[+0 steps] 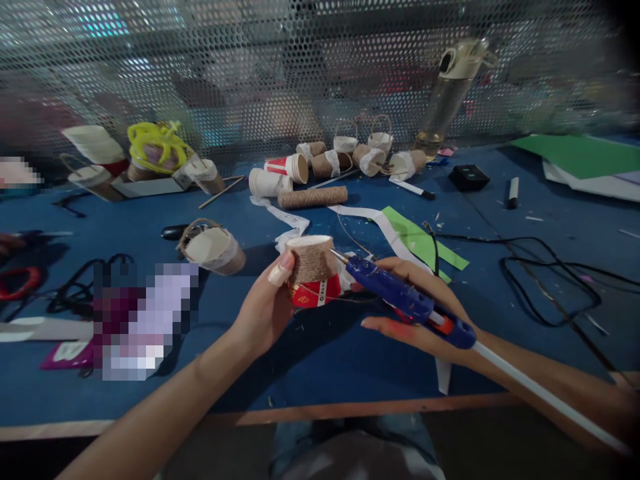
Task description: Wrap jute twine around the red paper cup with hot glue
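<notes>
My left hand (273,287) grips a red paper cup (314,293) with brown twine (313,261) wound round part of its side. The cup is tilted, and its white end faces up. In my right hand (425,287) is a blue hot glue gun (395,287), with a long white glue stick (545,393) coming out of its back. Its metal tip points left and is right by the twine-wrapped side; whether it touches cannot be told. Left of the cup stands a small twine-and-lace basket (215,250) with a handle. Behind the cup, a lace strip (287,223) lies loosely on the table.
A twine roll (313,197), stacked paper cups (273,181) and several finished baskets (370,160) sit toward the mesh partition (280,67). A water bottle (450,93) stands behind. Black cable (550,313) loops at right; a co-worker's hand (10,243) is at far left.
</notes>
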The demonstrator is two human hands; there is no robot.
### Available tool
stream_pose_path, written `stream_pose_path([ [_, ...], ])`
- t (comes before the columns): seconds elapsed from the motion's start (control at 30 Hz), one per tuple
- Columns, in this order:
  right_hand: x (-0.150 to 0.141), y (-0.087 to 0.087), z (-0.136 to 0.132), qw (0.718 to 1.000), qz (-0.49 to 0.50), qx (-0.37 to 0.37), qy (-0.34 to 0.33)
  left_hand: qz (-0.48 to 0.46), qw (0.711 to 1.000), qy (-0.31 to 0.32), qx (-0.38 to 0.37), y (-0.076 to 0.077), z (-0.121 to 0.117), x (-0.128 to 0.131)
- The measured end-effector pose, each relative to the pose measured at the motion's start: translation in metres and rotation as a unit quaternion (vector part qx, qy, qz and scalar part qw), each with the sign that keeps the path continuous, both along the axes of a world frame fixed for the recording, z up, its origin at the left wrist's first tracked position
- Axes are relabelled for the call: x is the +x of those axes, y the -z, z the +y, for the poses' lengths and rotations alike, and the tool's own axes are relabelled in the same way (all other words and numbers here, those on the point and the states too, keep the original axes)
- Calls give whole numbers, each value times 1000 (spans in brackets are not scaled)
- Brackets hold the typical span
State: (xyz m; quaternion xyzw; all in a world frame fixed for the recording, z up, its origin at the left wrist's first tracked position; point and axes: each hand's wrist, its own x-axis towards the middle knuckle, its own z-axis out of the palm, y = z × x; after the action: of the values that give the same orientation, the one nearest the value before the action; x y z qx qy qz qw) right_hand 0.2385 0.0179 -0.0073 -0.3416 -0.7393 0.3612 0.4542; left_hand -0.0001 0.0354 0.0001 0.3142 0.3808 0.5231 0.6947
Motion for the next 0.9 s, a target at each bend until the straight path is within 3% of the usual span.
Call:
stream_pose_path([
  [0.07,-1,2,-1,1000,-2,-21,-14,0,1000,3,2,1,0,-1],
  [0.23,-2,-1,-8,998,-19,-17,60,22,1000,17,12,3,1,-2],
  [0.53,-3,-8,-9,988,-41,-55,135,57,997,14,47,6,1,-1],
  [0.7,3,-16,-7,990,-23,-74,115,77,995,-12,63,7,2,0],
  [0.9,10,-18,0,975,-28,-206,75,128,987,-33,89,9,3,-1],
])
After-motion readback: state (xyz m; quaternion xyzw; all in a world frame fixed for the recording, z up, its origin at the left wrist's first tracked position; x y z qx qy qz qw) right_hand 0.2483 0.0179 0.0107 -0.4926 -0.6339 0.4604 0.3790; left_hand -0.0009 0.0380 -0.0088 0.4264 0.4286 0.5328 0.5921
